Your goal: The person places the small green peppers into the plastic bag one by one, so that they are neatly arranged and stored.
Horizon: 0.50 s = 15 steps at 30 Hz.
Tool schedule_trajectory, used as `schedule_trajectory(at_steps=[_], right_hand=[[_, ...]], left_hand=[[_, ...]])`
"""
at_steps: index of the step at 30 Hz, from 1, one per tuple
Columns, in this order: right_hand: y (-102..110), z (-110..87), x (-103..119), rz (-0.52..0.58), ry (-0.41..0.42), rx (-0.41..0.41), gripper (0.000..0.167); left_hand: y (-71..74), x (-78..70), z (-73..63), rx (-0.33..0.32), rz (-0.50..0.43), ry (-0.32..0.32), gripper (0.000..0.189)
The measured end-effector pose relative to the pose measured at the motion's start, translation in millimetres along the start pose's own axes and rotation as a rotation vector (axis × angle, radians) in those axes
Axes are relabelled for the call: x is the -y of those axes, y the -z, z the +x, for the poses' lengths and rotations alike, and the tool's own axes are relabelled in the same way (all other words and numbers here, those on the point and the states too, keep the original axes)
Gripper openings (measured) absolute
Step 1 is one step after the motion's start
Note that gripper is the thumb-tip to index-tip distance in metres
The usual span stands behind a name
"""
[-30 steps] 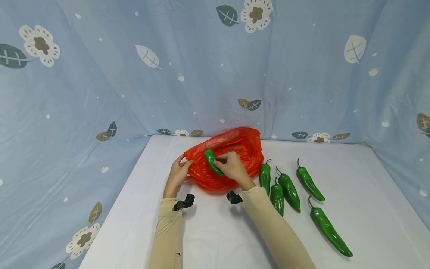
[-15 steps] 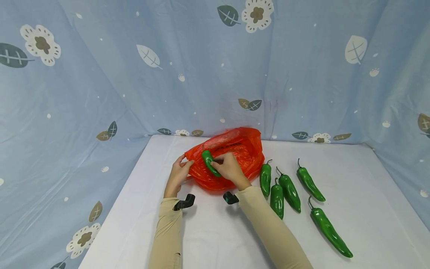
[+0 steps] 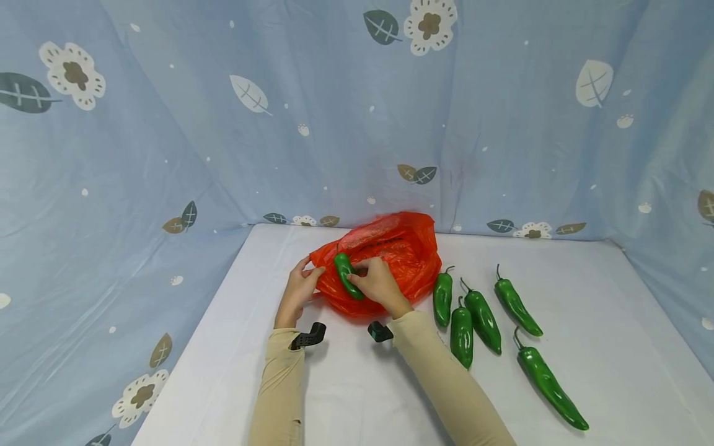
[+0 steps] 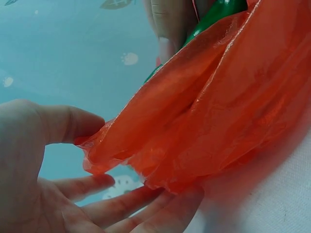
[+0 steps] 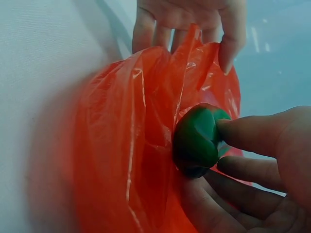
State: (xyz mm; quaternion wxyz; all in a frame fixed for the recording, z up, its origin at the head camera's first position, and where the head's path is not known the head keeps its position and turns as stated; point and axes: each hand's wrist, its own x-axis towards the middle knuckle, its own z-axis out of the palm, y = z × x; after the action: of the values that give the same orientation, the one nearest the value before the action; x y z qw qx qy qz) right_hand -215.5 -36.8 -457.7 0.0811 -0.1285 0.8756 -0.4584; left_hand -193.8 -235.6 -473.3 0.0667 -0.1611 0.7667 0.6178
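Observation:
A red plastic bag (image 3: 409, 260) lies at the back of the white table, its mouth spread toward me. My left hand (image 3: 298, 289) pinches the left edge of the bag between thumb and fingers; the left wrist view shows the thin red film (image 4: 194, 116) at the fingertips. My right hand (image 3: 381, 285) holds a green chili pepper (image 3: 347, 275) by its side, in front of the bag's opening. In the right wrist view the pepper's rounded end (image 5: 199, 138) sits between thumb and fingers, against the red film.
Several more green peppers lie right of the bag: one beside it (image 3: 443, 298), two close together, a further one (image 3: 515, 306) behind, and a long one (image 3: 552, 387) nearest the front. A blue patterned cloth (image 3: 334, 124) hangs behind the table.
My right hand has shifted slightly left and down with the pepper, which now stands more upright, nearer the left hand. The left hand keeps its pinch on the bag.

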Motion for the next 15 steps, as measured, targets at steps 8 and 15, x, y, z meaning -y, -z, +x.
schedule_trajectory(at_steps=[8,15], right_hand=[[-5.6,1.1,-0.9,-0.004,-0.024,0.019,0.035],[-8.5,0.2,-0.8,-0.015,-0.027,0.029,0.034]], left_hand=[[-1.2,0.6,1.7,0.002,-0.002,-0.004,0.069],[-1.6,1.9,2.7,-0.004,0.023,-0.014,0.068]])
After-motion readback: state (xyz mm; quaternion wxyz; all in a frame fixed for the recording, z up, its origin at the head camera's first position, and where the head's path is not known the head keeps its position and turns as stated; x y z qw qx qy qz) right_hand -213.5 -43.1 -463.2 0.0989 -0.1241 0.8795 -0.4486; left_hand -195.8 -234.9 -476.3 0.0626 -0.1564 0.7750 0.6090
